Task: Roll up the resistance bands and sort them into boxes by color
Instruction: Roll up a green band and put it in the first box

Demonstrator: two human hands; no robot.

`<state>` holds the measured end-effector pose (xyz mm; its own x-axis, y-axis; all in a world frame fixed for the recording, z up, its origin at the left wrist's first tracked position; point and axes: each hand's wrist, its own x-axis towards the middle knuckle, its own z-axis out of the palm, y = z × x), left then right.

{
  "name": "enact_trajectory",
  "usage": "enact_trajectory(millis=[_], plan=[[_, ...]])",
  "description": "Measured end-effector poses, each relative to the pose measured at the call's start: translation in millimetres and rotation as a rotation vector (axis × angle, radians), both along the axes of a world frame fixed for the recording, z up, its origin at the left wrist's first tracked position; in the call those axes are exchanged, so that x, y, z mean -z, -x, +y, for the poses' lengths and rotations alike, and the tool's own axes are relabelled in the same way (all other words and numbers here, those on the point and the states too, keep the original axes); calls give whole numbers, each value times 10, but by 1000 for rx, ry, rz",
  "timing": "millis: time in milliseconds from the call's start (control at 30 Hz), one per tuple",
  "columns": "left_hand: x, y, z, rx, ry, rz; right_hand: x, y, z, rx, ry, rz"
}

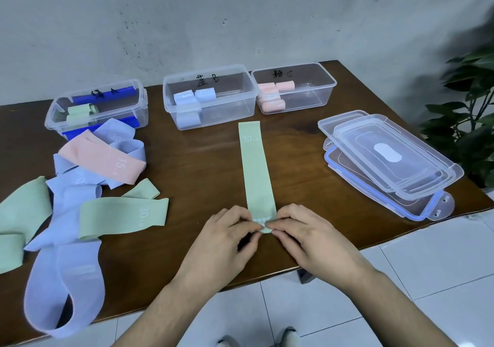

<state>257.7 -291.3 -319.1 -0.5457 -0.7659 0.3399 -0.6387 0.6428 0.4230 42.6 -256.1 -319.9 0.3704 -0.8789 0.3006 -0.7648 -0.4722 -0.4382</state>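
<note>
Tabletop: both hands pinch green band [257,170] (curled).

I seem to be in a plain room of a home or small workspace, not a gym or shop. I stand at a dark brown wooden table [187,164] pushed against a scuffed, stained grey plaster wall [187,20] at twelve o'clock. Glossy white floor tiles [427,266] spread at five o'clock, and a leafy green houseplant [465,106] stands at two o'clock. Hand-marked clear plastic storage boxes [294,87] on the table suggest makeshift household sorting.
</note>
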Motion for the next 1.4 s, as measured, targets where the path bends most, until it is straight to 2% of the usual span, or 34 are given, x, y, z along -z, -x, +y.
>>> enact_trajectory(millis=[233,400,600,733,967,1133,1267,1400], plan=[[-11,-1,-35,-31,-101,48,-18,-45,-23,73,-63,-127],[-2,20,-31,-42,-41,65,4,-86,-20,139,-17,-77],[66,19,-28,-89,91,-75,21,-124,-47,190,4,-78],[55,23,-36,-105,84,-96,7,-107,-10,155,60,-52],[64,15,-39,-113,48,-82,6,-98,-73,155,59,24],[79,13,-54,-86,70,-63,11,-107,-105,160,39,11],[62,22,-74,-103,17,-65,-4,-105,-104,164,24,-6],[16,43,-101,-109,-17,-96,-18,-104,-126,167,88,56]])
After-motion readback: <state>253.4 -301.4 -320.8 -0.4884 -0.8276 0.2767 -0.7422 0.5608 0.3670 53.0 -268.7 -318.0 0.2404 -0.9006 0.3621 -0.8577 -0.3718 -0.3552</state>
